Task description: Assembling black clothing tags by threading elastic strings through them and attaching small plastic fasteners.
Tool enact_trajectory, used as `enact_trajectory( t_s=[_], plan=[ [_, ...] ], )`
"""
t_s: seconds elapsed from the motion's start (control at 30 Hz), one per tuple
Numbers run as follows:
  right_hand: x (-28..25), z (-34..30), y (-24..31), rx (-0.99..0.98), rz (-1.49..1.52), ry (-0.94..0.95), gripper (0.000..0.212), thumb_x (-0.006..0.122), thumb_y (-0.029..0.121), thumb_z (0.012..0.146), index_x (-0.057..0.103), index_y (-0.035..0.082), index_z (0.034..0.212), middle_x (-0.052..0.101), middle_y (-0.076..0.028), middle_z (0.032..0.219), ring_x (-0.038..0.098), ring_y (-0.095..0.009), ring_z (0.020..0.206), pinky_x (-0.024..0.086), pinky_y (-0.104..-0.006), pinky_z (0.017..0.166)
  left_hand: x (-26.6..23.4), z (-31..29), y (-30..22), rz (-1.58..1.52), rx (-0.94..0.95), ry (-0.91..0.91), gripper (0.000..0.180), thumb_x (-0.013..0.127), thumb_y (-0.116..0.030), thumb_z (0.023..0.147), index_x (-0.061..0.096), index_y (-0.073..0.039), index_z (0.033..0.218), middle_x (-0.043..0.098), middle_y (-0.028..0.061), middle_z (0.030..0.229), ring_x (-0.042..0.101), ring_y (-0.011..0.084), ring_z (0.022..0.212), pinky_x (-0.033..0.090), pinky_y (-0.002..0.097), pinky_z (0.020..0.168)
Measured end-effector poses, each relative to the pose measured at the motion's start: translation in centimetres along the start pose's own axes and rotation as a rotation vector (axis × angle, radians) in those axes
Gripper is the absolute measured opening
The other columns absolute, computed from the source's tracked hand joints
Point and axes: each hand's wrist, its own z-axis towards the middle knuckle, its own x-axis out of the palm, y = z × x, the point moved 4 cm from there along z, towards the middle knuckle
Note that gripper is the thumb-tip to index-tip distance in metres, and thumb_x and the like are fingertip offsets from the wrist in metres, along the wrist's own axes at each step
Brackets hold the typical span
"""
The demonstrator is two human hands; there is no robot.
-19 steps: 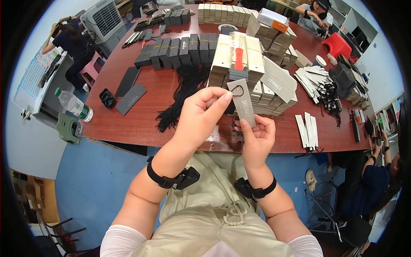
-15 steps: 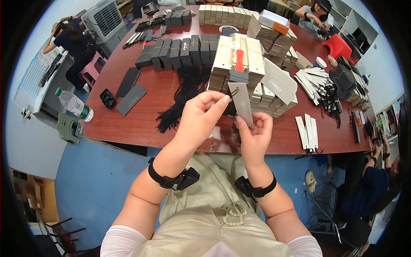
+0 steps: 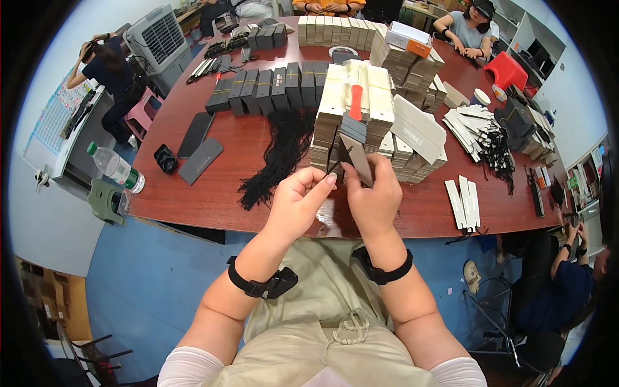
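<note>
My right hand (image 3: 375,201) grips a long grey hang tag (image 3: 358,161) by its lower end, tilted above the table's near edge. Close beside it, my left hand (image 3: 291,203) is closed in a pinch on a thin black cord (image 3: 333,169), which appears to run up toward the tag's top end. Just beyond the hands rise banded stacks of pale tags (image 3: 330,97), with a red-handled tool (image 3: 356,102) lying on top. A heap of loose black cords (image 3: 278,158) spreads to the left of the stacks.
Black tag bundles (image 3: 264,90) line the table's left half, with two dark cards (image 3: 201,160) nearer. A water bottle (image 3: 116,168) stands off the left edge. Corded white tags (image 3: 474,132) and a red stool (image 3: 507,69) are at right. Other people sit around.
The tag has turned from facing me to an angled, edge-on position and sits slightly nearer the stacks. My left hand has come away from its top, lower down, drawing the cord.
</note>
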Motion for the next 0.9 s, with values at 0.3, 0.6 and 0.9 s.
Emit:
enact_trajectory(
  t_s=[0.3, 0.6, 0.9],
  plan=[
    [-2.6, 0.4, -0.3, -0.175, -0.126, 0.049, 0.019, 0.072, 0.004, 0.068, 0.054, 0.002, 0.074, 0.06, -0.012, 0.082, 0.058, -0.031, 0.069, 0.047, -0.0395, 0.06, -0.1, -0.1, 0.6, 0.023, -0.006, 0.012, 0.016, 0.06, -0.016, 0.089, 0.059, -0.002, 0.081, 0.05, -0.0078, 0.067, 0.038, 0.0, 0.061, 0.03, 0.0177, 0.053],
    [-5.0, 1.6, 1.7, 0.008, -0.236, 0.458, 0.026, 0.072, 0.016, 0.07, 0.051, 0.0, 0.072, 0.052, -0.014, 0.072, 0.053, -0.036, 0.067, 0.043, -0.0431, 0.059, 0.5, 0.3, 0.8, 0.048, 0.092, -0.003, 0.014, 0.061, -0.016, 0.088, 0.06, -0.002, 0.085, 0.051, -0.0075, 0.072, 0.039, 0.001, 0.062, 0.034, 0.0187, 0.056],
    [-4.6, 1.3, 0.9, 0.196, 0.041, 0.691, 0.032, 0.073, 0.025, 0.071, 0.057, -0.003, 0.074, 0.057, -0.019, 0.072, 0.055, -0.038, 0.072, 0.044, -0.0432, 0.064, 0.9, 0.0, 0.1, 0.485, 0.212, 0.19, 0.015, 0.061, -0.013, 0.085, 0.056, 0.001, 0.085, 0.05, 0.0078, 0.075, 0.048, 0.0177, 0.069, 0.041, 0.029, 0.063]
  ],
)
